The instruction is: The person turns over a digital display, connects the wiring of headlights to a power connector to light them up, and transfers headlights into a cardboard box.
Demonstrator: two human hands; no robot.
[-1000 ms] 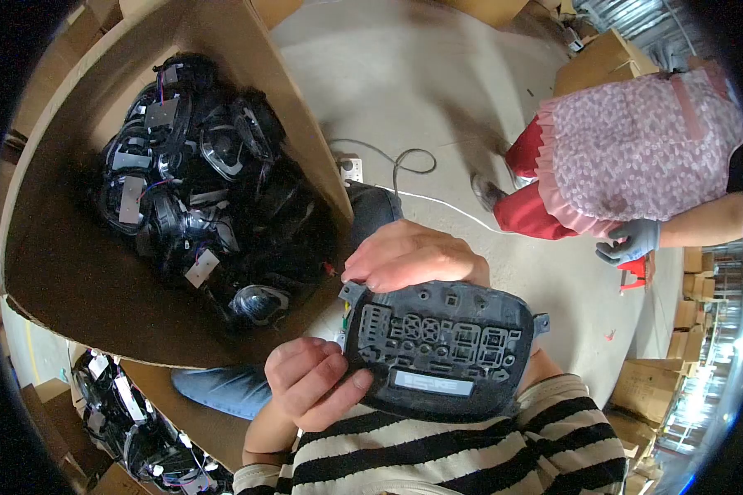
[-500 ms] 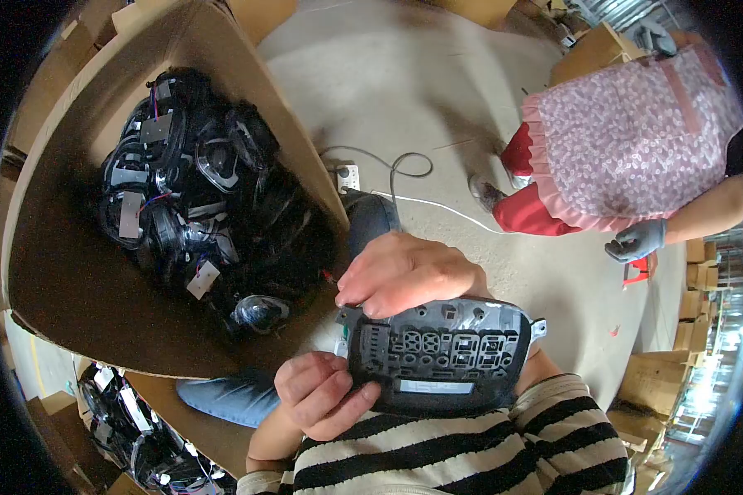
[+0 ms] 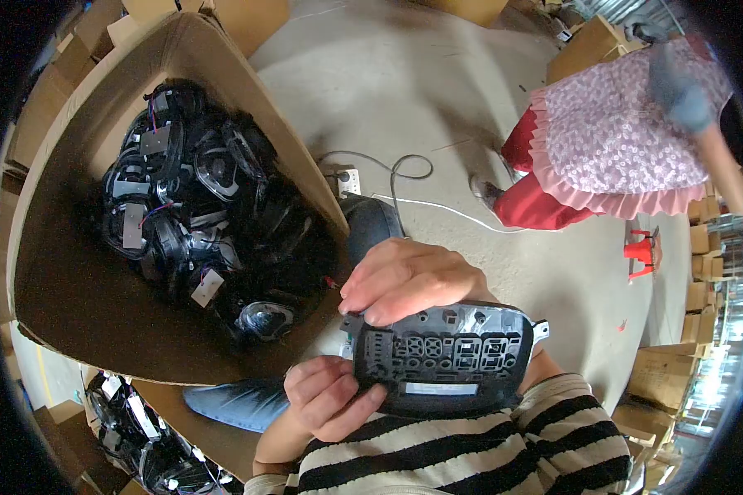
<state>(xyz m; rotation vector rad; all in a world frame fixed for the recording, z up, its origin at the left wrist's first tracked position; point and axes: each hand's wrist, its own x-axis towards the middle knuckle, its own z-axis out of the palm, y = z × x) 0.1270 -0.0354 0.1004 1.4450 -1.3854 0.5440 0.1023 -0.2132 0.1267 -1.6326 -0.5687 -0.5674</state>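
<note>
A black plastic control panel housing (image 3: pixel 446 363), with rows of button-shaped cutouts and a pale rectangular window, is held up before my striped shirt. My right hand (image 3: pixel 413 280) reaches over its top edge, fingers bent down at the upper left corner. At the lower left edge, my left hand (image 3: pixel 334 398) grips the housing between thumb and curled fingers. A sliver of green board (image 3: pixel 347 342) shows at the left edge between the two hands. A metal tab (image 3: pixel 541 330) sticks out on the right. The housing's far side is hidden.
A large cardboard box (image 3: pixel 66 305) at left holds a pile of black parts (image 3: pixel 215 181) with wires and pale plates. More such parts (image 3: pixel 153 437) lie lower left. A cable and power strip (image 3: pixel 349 181) lie on the floor. A co-worker (image 3: pixel 619 140) stands near a red stool (image 3: pixel 641 252).
The co-worker's gloved hand has swung up across the apron and is blurred, uncovering the red stool. My hands and the housing keep nearly the same pose, with a slight shift of view.
</note>
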